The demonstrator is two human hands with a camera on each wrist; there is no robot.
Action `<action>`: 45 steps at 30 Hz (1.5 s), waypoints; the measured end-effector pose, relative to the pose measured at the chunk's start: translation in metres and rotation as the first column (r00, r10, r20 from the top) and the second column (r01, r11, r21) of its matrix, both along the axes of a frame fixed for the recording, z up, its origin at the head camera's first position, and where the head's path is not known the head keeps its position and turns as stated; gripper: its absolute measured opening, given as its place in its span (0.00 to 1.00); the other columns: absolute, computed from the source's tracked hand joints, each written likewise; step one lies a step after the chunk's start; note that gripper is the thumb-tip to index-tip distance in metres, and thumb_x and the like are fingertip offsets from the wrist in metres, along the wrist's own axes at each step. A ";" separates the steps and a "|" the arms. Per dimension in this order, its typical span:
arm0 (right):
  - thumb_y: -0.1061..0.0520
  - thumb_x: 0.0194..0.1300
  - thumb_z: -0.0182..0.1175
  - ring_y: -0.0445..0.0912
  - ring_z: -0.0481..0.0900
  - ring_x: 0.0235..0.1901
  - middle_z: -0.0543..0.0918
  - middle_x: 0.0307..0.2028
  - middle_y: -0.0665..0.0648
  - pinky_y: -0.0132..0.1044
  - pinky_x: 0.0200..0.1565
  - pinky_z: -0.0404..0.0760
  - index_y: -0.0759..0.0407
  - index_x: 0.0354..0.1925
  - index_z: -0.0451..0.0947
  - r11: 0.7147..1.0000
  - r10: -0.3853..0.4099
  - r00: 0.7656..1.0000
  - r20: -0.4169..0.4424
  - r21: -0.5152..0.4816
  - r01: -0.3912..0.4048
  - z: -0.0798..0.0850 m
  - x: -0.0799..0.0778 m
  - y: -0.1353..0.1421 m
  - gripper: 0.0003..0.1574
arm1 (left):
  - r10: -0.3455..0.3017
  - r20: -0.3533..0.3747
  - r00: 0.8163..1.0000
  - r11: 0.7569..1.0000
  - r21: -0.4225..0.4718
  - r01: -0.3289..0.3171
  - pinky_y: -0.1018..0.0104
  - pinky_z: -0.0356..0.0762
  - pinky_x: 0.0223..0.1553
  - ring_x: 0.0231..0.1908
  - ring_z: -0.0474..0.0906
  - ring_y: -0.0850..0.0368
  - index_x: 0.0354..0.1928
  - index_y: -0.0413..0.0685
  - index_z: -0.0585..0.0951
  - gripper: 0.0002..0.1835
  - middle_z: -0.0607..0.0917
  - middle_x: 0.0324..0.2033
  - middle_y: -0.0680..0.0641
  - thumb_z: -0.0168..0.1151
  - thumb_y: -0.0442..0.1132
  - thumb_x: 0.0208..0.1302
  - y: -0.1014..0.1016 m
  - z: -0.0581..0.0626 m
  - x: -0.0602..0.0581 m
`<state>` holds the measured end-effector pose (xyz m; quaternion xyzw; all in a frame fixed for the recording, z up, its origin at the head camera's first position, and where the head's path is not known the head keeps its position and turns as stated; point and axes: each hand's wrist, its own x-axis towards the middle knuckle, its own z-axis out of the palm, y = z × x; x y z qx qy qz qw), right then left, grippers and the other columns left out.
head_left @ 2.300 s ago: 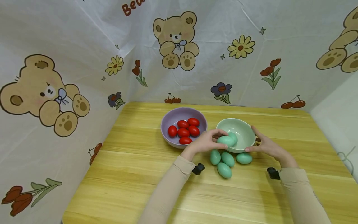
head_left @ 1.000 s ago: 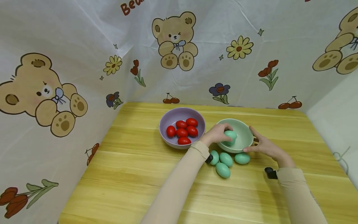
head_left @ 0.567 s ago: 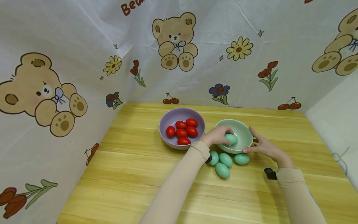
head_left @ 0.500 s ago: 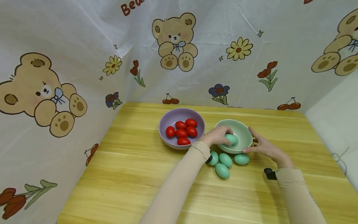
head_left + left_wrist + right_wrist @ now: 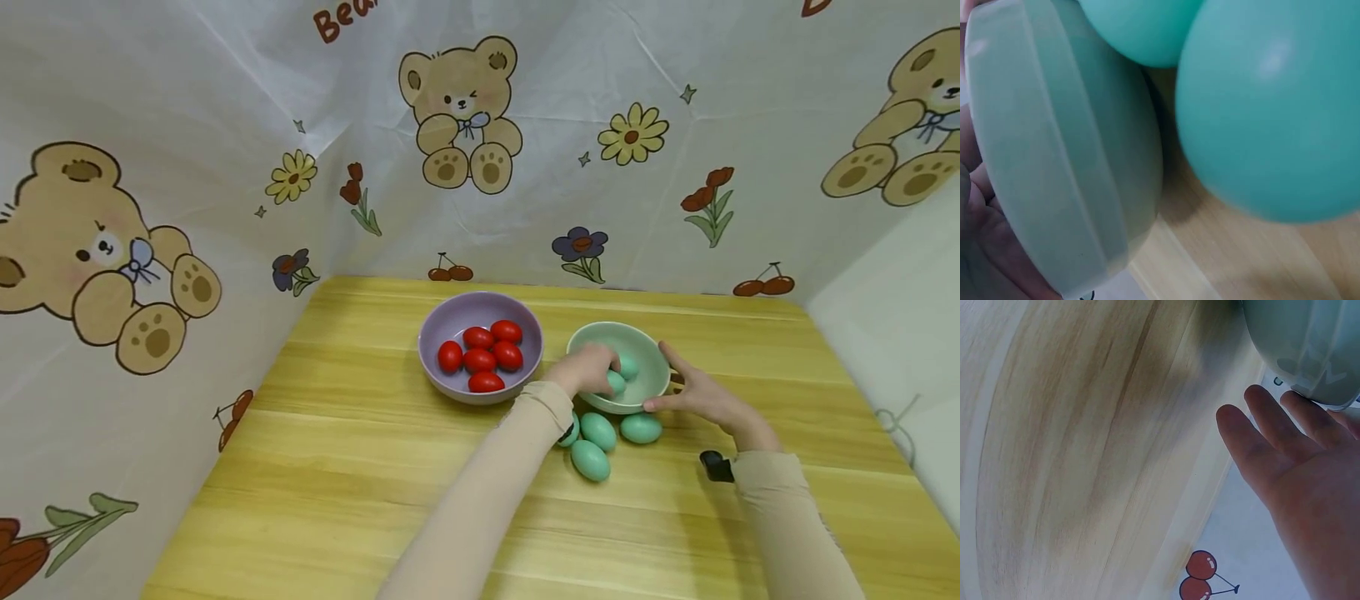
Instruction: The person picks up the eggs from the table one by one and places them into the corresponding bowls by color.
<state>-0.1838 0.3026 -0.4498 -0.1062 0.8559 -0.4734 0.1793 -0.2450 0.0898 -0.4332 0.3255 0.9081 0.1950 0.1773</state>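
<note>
Four loose green eggs (image 5: pixel 590 460) lie before the green bowl (image 5: pixel 655 367). At its right wall, the right hand (image 5: pixel 701 396) spreads its fingers wide, presumably to steady it. Inside, the left hand (image 5: pixel 588 369) curves over two green eggs (image 5: pixel 628 367); grip cannot be determined. Left of it, a purple bowl (image 5: pixel 459 318) confines six red eggs (image 5: pixel 480 361).

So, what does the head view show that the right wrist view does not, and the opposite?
Only the head view shows the purple bowl, the red eggs in it, and the green eggs. Only the right wrist view clearly shows three lower fingers of the right hand. Both show this hand, the pale green bowl, the wooden table and the cherry-printed cloth.
</note>
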 end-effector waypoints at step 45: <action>0.53 0.57 0.66 0.73 0.47 0.62 0.35 0.69 0.70 0.70 0.54 0.56 0.57 0.71 0.25 1.000 0.017 0.999 -0.029 0.024 -0.016 0.002 0.001 -0.005 0.67 | -0.008 0.278 0.961 0.716 0.672 -0.189 0.72 0.66 0.55 0.54 0.71 0.59 0.60 0.39 0.72 0.28 0.75 0.56 0.42 0.67 0.38 0.57 -0.052 -0.020 0.018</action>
